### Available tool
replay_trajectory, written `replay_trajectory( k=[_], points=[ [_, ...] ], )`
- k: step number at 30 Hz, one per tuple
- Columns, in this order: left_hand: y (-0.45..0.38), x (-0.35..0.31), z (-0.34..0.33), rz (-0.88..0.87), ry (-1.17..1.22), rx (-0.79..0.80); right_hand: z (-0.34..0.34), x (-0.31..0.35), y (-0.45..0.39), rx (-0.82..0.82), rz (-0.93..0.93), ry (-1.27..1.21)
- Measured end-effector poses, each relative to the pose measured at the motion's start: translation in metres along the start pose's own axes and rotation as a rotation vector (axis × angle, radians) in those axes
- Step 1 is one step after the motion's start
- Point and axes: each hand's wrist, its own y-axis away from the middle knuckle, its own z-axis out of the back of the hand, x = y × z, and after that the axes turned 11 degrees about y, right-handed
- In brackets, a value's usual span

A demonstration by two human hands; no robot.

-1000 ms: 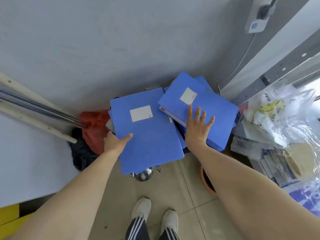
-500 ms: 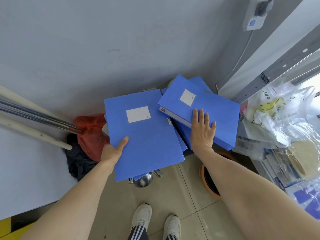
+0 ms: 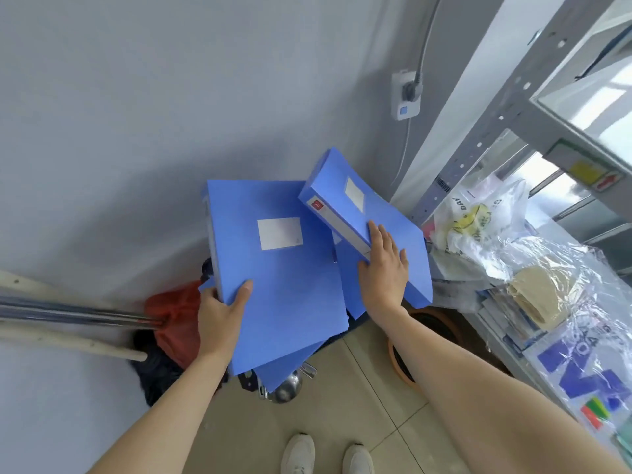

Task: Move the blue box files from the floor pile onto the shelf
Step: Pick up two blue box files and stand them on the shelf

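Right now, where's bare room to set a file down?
Free: beige floor tiles between white shoes and the blue box files. Glossy upper shelf board looks bare. Crowded: lower shelf board under clear plastic bags; corner holds red bag and poles.

Two box files (image 3: pixel 284 278) lie side by side, left of the shelf (image 3: pixel 506 118).

Grey wall (image 3: pixel 136 131), beige tiled floor (image 3: pixel 342 422). Left corner: red plastic bag (image 3: pixel 171 313) on a black bag (image 3: pixel 154 378), with a pale wooden pole (image 3: pixel 68 340) and metal rods (image 3: pixel 68 311) ending beside them. White wall socket (image 3: pixel 405 97), grey plug in. Orange round tub (image 3: pixel 398 364) on the floor. White smiley-print plastic bag (image 3: pixel 475 217) and crumpled clear plastic wrap (image 3: pixel 564 268) at right. White sneakers (image 3: pixel 297 453) at the bottom edge.
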Motion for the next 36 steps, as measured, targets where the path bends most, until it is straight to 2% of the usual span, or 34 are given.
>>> replay_trajectory(
  k=[7, 11, 17, 23, 28, 31, 36],
  points=[
    [0.043, -0.090, -0.037, -0.224, 0.084, -0.039, 0.071, 0.031, 0.019, -0.152, -0.200, -0.370],
    [0.082, -0.133, -0.052, -0.349, 0.120, 0.006, 0.111, 0.044, 0.041, -0.243, -0.267, -0.605],
    [0.127, -0.192, -0.075, -0.580, 0.113, 0.131, 0.179, 0.028, 0.064, -0.409, -0.360, -0.903],
    [0.166, -0.231, -0.126, -0.649, 0.155, 0.347, 0.242, -0.004, 0.074, -0.649, -0.369, -1.095],
    [0.202, -0.246, -0.184, -0.670, 0.223, 0.536, 0.285, -0.041, 0.062, -0.807, -0.430, -1.113],
    [0.222, -0.254, -0.219, -0.711, 0.245, 0.598, 0.298, -0.068, 0.048, -0.873, -0.469, -1.077],
    [0.240, -0.268, -0.283, -0.708, 0.283, 0.668, 0.313, -0.103, 0.014, -0.897, -0.457, -1.076]
  ],
)
